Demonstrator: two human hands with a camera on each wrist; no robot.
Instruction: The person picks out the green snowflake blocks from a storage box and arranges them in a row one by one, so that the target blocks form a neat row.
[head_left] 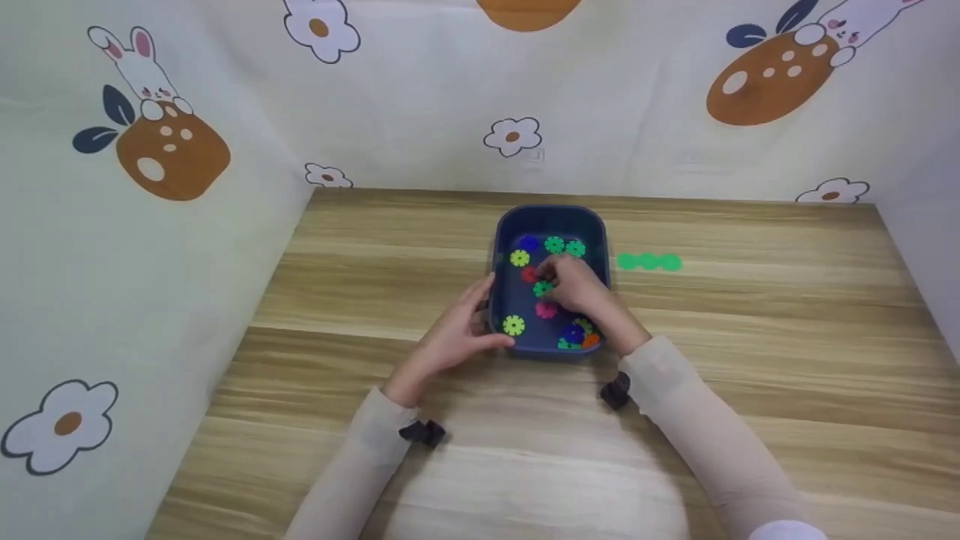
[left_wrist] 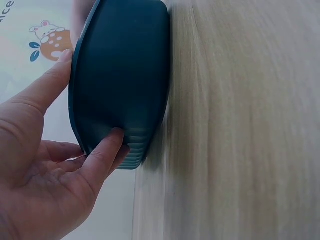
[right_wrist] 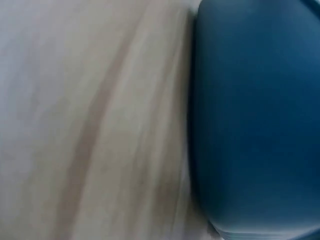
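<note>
The only lettering that can be partly read is in the left wrist view: a dark, slanted fragment [left_wrist: 7, 10] on the printed wall covering [head_left: 420, 97], cut off by the picture's edge, its last letters apparently "ce". In the head view a faint square mark [head_left: 536, 155] sits beside the middle printed flower [head_left: 512, 137], too small to make out. Rabbits on orange fruit and more flowers are printed around it.

A dark blue bin [head_left: 516, 216] stands on the wood-grain table [head_left: 390, 270]. The person's left hand [head_left: 457, 330] grasps its near left corner, thumb at the rim and fingers against the outer wall. The right hand [head_left: 574, 285] reaches inside with fingers bent, beside a red notched disc [head_left: 529, 274] and a green disc [head_left: 543, 289]; whether it pinches one cannot be told. The right wrist view shows blurred table and bin wall.

Also in the bin are a blue disc [head_left: 529, 243], two green discs [head_left: 554, 245] near the far end, yellow discs [head_left: 514, 325] towards the left, a pink disc [head_left: 546, 310], and a mixed cluster [head_left: 576, 334] in the near right corner. Outside, just right of the bin, a green row of three [head_left: 649, 261] lies on the table.
</note>
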